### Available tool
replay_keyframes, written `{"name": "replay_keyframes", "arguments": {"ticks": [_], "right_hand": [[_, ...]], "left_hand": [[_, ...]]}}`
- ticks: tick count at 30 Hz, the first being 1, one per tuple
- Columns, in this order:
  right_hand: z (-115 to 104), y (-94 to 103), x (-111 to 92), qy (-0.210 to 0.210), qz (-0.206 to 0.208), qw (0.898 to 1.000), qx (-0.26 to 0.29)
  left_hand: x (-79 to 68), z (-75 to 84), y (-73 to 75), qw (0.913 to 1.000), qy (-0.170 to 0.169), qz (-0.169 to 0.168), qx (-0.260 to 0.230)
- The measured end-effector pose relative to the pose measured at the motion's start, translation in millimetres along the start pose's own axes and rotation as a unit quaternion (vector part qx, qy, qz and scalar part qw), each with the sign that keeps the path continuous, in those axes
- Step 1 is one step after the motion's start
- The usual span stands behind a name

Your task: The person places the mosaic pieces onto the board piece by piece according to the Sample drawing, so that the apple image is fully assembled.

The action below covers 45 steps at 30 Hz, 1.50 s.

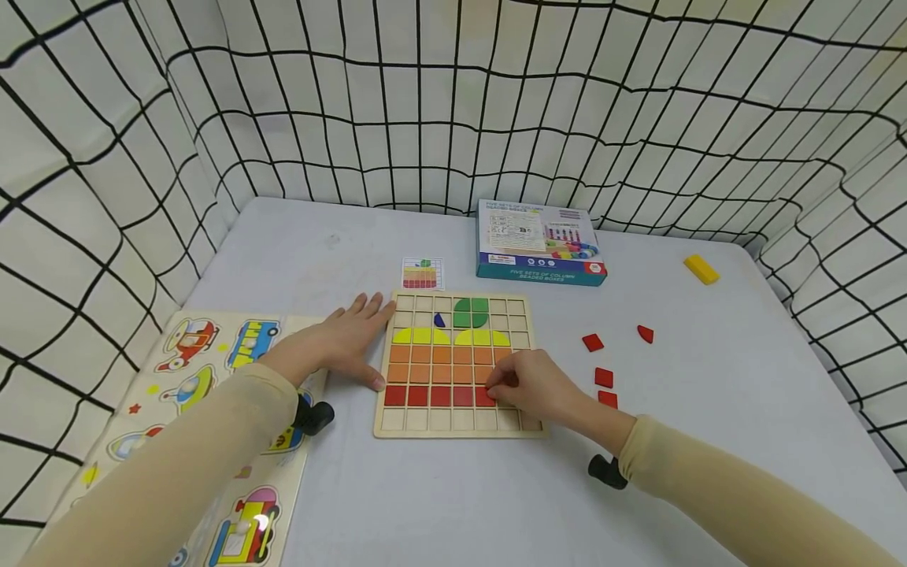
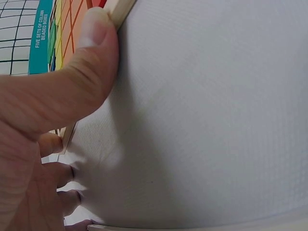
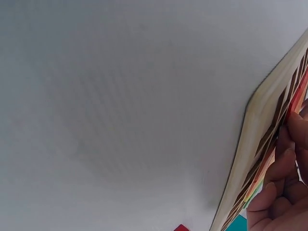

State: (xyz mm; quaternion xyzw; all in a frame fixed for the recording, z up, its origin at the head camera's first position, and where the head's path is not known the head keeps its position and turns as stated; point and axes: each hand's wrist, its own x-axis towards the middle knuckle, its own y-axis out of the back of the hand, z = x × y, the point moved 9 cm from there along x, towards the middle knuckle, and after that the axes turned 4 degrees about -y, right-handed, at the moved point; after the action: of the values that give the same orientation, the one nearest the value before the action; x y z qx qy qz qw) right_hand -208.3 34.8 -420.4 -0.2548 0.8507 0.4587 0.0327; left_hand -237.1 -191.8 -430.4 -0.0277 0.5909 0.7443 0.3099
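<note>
A wooden grid board (image 1: 460,431) lies on the table with green, blue, yellow, orange and red pieces in its cells. My right hand (image 1: 533,386) is over the board's right part, thumb and fingertips pinching a red square tile (image 1: 484,396) at the right end of the red row. In the right wrist view the red tile (image 3: 294,103) shows by the fingertips. My left hand (image 1: 345,340) lies spread along the board's left edge; its thumb (image 2: 94,36) presses the wooden rim. Behind the board sits a small pattern card (image 1: 423,274).
Several loose red pieces (image 1: 604,378) lie right of the board. A teal-edged box (image 1: 540,244) stands at the back, and a yellow block (image 1: 701,269) is farther right. A picture puzzle board (image 1: 205,429) lies under my left arm. Black netting (image 1: 418,122) encloses the table.
</note>
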Motion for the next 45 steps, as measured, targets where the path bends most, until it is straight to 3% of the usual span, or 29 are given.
{"name": "replay_keyframes", "arguments": {"ticks": [5, 9, 18, 24, 34, 45], "right_hand": [[2.1, 3.7, -1.7, 0.003, -0.001, 1.0, -0.001], [14.7, 19.6, -2.8, -0.004, 0.011, 1.0, -0.003], [77.7, 87.1, -7.4, -0.046, 0.063, 0.997, -0.009], [115.7, 112.6, -6.3, -0.06, 0.076, 0.995, -0.012], [147.7, 110.1, 4.3, -0.085, 0.024, 0.995, -0.043], [149.1, 110.5, 2.8, -0.069, 0.069, 0.995, -0.021]], "left_hand": [[0.7, -1.4, -1.9, 1.0, 0.003, 0.0, -0.004], [2.1, -2.2, -2.3, 1.0, 0.001, 0.002, -0.004], [1.4, -1.9, 0.2, 1.0, 0.006, -0.001, 0.0], [0.5, -0.7, 1.0, 1.0, 0.005, -0.005, -0.003], [0.3, 0.2, 0.8, 1.0, 0.0, -0.003, -0.007], [-0.5, 0.3, 0.9, 1.0, -0.004, -0.001, -0.007]]}}
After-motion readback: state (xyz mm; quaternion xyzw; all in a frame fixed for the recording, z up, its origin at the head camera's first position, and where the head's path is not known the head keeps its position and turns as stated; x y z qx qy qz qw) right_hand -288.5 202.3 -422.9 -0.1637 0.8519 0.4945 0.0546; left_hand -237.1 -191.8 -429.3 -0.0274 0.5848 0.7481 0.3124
